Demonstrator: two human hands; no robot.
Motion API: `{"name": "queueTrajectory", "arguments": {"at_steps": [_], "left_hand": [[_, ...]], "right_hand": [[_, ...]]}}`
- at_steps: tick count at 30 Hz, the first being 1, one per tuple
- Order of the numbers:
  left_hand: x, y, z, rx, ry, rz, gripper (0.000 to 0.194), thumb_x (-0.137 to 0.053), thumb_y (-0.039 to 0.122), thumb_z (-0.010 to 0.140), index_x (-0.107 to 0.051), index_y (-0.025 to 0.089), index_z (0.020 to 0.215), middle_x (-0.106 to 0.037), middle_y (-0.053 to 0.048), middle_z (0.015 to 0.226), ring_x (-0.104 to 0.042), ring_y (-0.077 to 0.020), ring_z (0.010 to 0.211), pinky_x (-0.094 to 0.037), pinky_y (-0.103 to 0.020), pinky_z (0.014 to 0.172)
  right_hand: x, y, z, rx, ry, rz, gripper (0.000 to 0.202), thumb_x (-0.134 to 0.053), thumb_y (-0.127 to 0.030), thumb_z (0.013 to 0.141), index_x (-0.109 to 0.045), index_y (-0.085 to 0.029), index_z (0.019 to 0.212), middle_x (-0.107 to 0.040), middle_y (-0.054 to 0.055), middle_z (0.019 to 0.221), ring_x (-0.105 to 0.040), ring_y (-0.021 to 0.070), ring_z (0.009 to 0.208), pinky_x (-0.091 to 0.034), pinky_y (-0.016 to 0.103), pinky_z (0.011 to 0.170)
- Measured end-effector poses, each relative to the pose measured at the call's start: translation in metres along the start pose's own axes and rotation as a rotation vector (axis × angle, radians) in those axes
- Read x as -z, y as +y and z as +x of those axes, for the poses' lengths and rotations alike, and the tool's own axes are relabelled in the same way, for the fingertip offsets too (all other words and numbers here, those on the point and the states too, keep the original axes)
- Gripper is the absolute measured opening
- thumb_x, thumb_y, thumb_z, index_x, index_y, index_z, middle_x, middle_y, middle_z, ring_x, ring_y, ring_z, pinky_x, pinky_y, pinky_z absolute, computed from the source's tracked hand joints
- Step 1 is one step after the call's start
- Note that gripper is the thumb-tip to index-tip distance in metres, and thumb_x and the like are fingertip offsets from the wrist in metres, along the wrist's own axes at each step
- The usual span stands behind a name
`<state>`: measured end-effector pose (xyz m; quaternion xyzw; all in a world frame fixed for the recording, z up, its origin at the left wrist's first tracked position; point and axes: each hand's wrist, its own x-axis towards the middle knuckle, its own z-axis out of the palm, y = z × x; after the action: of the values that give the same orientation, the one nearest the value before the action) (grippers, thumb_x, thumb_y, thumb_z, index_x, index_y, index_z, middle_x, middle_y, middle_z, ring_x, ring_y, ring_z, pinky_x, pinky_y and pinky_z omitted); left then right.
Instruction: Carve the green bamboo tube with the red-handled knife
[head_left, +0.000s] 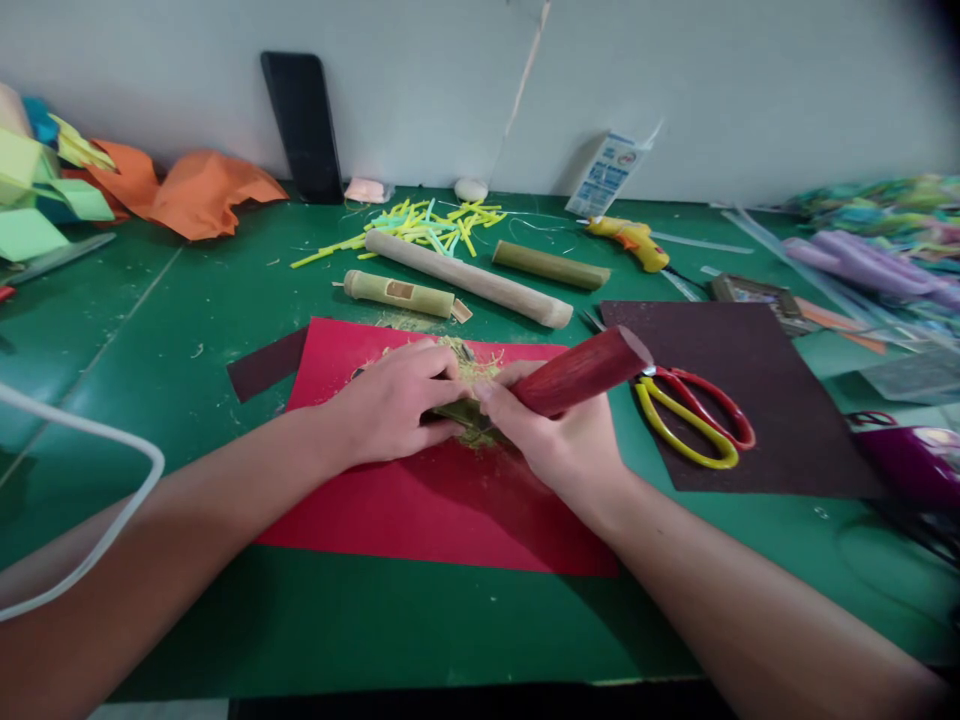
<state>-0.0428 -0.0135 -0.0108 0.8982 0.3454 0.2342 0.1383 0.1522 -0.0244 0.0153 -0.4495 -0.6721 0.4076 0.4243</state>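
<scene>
My left hand point(397, 400) is closed around a short green bamboo piece point(465, 412) and presses it down over the red sheet point(420, 520). In my right hand point(559, 440) is a tool with a thick red wooden handle point(585, 372), which slants up to the right. Its working end is hidden by my fingers, which meet the bamboo close to my left fingertips. Pale shavings point(480, 370) lie around the bamboo on the sheet.
Scissors point(694, 415) rest on a dark brown sheet point(757, 350) at right. Beyond the red sheet lie a notched bamboo tube point(397, 292), a pale wooden rod point(472, 278), a green bamboo piece point(551, 265) and a yellow glue gun point(628, 243). A phone point(302, 128) leans on the wall.
</scene>
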Motion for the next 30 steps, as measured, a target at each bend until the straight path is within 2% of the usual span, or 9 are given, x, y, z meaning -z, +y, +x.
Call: {"name": "queueTrajectory", "arguments": {"at_steps": [2, 7, 9, 13, 21, 27, 30], "left_hand": [[0.0003, 0.0005, -0.0003, -0.006, 0.007, 0.005, 0.015, -0.063, 0.029, 0.092, -0.070, 0.017, 0.096, -0.064, -0.007, 0.097, -0.057, -0.0215, 0.091, -0.045, -0.036, 0.078], [0.0013, 0.0014, -0.0002, -0.023, 0.018, 0.015, 0.016, -0.064, 0.030, 0.092, -0.069, 0.014, 0.092, -0.064, -0.008, 0.097, -0.055, -0.0218, 0.091, -0.046, -0.036, 0.080], [0.0013, 0.0012, 0.0003, -0.022, 0.012, 0.018, 0.017, -0.064, 0.031, 0.092, -0.069, 0.015, 0.094, -0.064, -0.008, 0.096, -0.055, -0.0212, 0.090, -0.045, -0.036, 0.080], [0.0006, -0.0004, 0.0011, -0.010, -0.012, 0.024, 0.016, -0.063, 0.032, 0.092, -0.069, 0.017, 0.094, -0.063, -0.007, 0.097, -0.056, -0.0205, 0.090, -0.045, -0.035, 0.079], [0.0008, 0.0001, 0.0008, -0.003, -0.007, 0.017, 0.014, -0.063, 0.030, 0.092, -0.069, 0.018, 0.094, -0.063, -0.007, 0.097, -0.056, -0.0206, 0.090, -0.045, -0.034, 0.078], [-0.0002, 0.0007, 0.0000, -0.005, 0.015, 0.030, 0.014, -0.063, 0.029, 0.092, -0.069, 0.017, 0.093, -0.064, -0.007, 0.095, -0.056, -0.0213, 0.089, -0.044, -0.035, 0.076], [-0.0009, -0.0003, -0.0011, -0.007, 0.020, 0.010, 0.015, -0.064, 0.029, 0.091, -0.070, 0.016, 0.096, -0.064, -0.008, 0.099, -0.057, -0.0220, 0.092, -0.045, -0.037, 0.080]], "right_hand": [[-0.0005, 0.0016, -0.0001, 0.003, 0.025, 0.003, 0.030, -0.069, -0.031, 0.079, -0.056, -0.019, 0.055, -0.053, -0.003, 0.052, -0.046, 0.0085, 0.049, -0.038, 0.022, 0.045], [-0.0001, 0.0035, 0.0021, -0.014, 0.212, 0.060, 0.021, -0.072, -0.031, 0.077, -0.060, -0.019, 0.063, -0.056, -0.003, 0.056, -0.049, 0.0091, 0.052, -0.042, 0.023, 0.049], [0.0004, 0.0012, 0.0016, -0.036, 0.201, 0.075, 0.025, -0.069, -0.032, 0.079, -0.059, -0.019, 0.061, -0.054, -0.003, 0.054, -0.047, 0.0088, 0.050, -0.040, 0.023, 0.047], [0.0006, -0.0035, -0.0011, -0.019, 0.053, 0.033, 0.028, -0.066, -0.029, 0.080, -0.058, -0.018, 0.055, -0.054, -0.002, 0.052, -0.047, 0.0084, 0.050, -0.038, 0.022, 0.046], [0.0014, 0.0009, 0.0007, 0.021, -0.031, -0.002, 0.030, -0.067, -0.029, 0.081, -0.056, -0.018, 0.055, -0.054, -0.002, 0.052, -0.049, 0.0084, 0.050, -0.039, 0.021, 0.046], [-0.0016, 0.0013, -0.0003, 0.036, -0.004, 0.006, 0.028, -0.071, -0.028, 0.079, -0.056, -0.019, 0.057, -0.053, -0.004, 0.052, -0.047, 0.0076, 0.048, -0.039, 0.021, 0.045], [-0.0019, 0.0034, 0.0006, 0.043, 0.141, 0.026, 0.021, -0.073, -0.029, 0.077, -0.061, -0.020, 0.064, -0.061, -0.002, 0.061, -0.055, 0.0099, 0.056, -0.046, 0.023, 0.053]]}}
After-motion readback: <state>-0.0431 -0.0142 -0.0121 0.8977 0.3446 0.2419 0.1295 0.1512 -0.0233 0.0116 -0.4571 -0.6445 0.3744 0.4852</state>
